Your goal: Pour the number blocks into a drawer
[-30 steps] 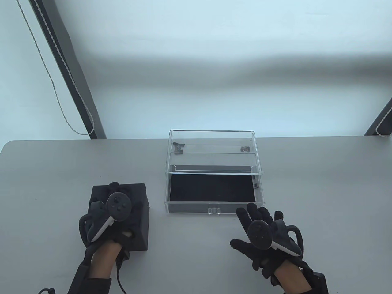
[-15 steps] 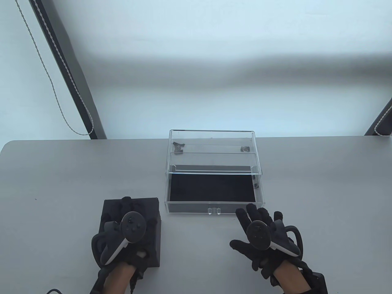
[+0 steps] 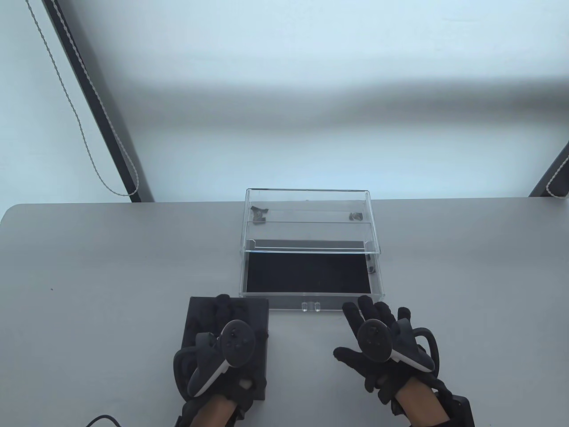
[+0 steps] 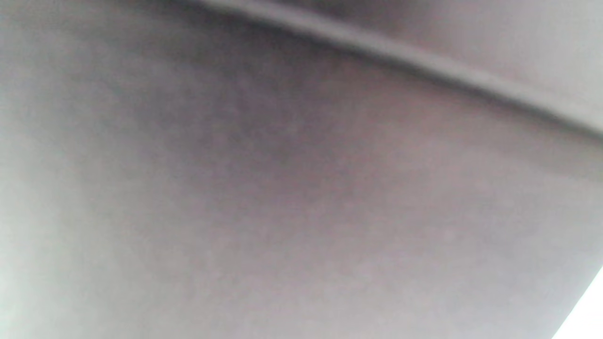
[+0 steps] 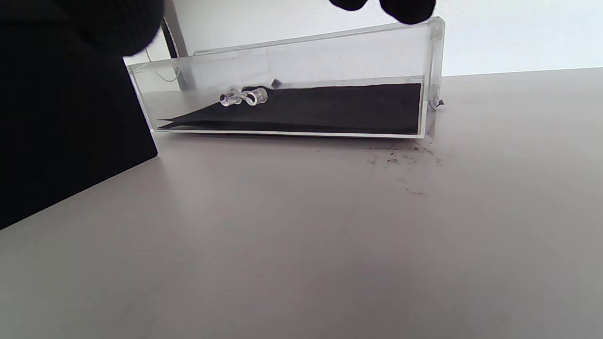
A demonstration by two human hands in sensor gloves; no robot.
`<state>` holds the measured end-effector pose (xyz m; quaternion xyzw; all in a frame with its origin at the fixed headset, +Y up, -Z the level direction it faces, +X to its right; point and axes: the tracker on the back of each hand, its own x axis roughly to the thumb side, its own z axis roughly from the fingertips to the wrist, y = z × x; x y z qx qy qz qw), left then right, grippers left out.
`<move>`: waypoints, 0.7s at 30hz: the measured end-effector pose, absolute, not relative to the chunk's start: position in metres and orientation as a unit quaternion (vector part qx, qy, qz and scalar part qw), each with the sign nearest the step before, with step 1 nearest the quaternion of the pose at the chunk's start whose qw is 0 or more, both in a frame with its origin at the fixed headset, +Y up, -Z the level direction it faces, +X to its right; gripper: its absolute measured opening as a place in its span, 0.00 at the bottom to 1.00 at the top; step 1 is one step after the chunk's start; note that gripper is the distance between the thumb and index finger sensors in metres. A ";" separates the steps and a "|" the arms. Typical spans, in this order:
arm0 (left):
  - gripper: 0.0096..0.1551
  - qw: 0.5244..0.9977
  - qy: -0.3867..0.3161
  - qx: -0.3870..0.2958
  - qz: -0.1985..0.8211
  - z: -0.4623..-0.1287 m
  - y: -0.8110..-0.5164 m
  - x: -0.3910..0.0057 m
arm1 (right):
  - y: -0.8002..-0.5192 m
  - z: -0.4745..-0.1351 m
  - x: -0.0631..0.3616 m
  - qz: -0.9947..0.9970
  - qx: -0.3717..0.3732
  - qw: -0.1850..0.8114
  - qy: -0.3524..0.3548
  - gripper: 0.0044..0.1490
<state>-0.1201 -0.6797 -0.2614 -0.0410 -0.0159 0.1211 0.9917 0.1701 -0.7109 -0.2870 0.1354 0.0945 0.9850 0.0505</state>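
A black box [image 3: 255, 313] is near the table's front, just left of the drawer's front. My left hand [image 3: 231, 344] grips it from above, fingers over its far edge; its contents are hidden. No number blocks show. The clear drawer [image 3: 284, 302] with a black liner is pulled out of its clear case [image 3: 306, 209]. My right hand [image 3: 355, 329] lies flat and open on the table, fingers spread, near the drawer's front right corner. The right wrist view shows the drawer [image 5: 301, 108], its handle [image 5: 243, 97] and the black box [image 5: 61, 132]. The left wrist view is a grey blur.
The grey table [image 3: 89, 267] ends at a far edge behind the case. Small dark bits lie inside the case [image 3: 258, 214] and by the drawer's right side [image 3: 370, 268]. Dark specks mark the table in the right wrist view [image 5: 400, 160].
My left hand has carried the black box to the right and a little nearer, up to the drawer's front left. My right hand has not moved.
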 end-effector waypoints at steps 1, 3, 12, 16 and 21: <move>0.48 0.992 -0.019 -0.042 0.121 -0.262 -0.680 -0.114 | -0.711 -0.287 0.170 0.985 0.134 0.052 0.095 0.61; 0.48 0.992 -0.023 -0.043 0.120 -0.262 -0.680 -0.104 | -0.711 -0.287 0.171 0.985 0.133 0.053 0.095 0.61; 0.48 0.991 -0.036 -0.048 0.119 -0.265 -0.680 -0.058 | -0.711 -0.289 0.174 0.986 0.126 0.060 0.096 0.61; 0.49 0.991 -0.040 -0.049 0.118 -0.267 -0.679 -0.040 | -0.710 -0.289 0.174 0.986 0.124 0.057 0.095 0.60; 0.49 0.991 -0.041 -0.048 0.118 -0.268 -0.679 -0.025 | -0.711 -0.290 0.176 0.986 0.121 0.059 0.098 0.60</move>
